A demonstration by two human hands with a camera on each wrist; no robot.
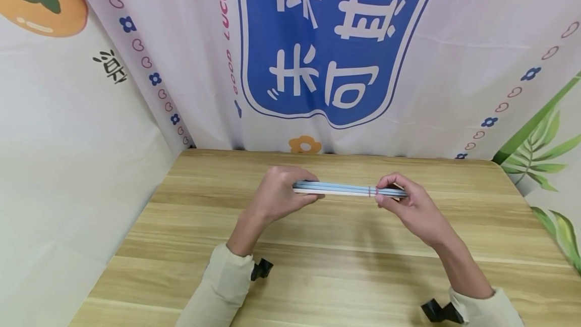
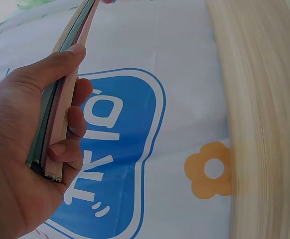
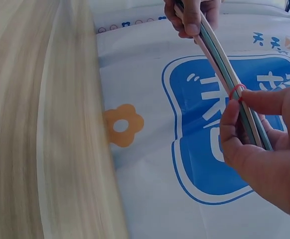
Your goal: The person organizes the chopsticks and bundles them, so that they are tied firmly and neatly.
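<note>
Held level above the table is a bundle of long thin sticks [image 1: 336, 189] in light blue, white and other pale colours. My left hand [image 1: 281, 193] grips its left end, thumb on one side and fingers curled round the other, as the left wrist view shows. A thin red band, seemingly a rubber band [image 3: 237, 92], loops round the bundle towards its right end. There my right hand [image 1: 410, 211] pinches at the band and sticks with thumb and fingertips. The sticks' right ends stick out past those fingertips, partly hidden by the hand in the head view.
A wood-grain table [image 1: 317, 276] lies beneath both hands. Behind it hangs a printed cloth [image 1: 204, 90] with a blue sign and an orange flower, meeting the table's back edge. Black wrist mounts [image 1: 260, 269] sit at both sleeves.
</note>
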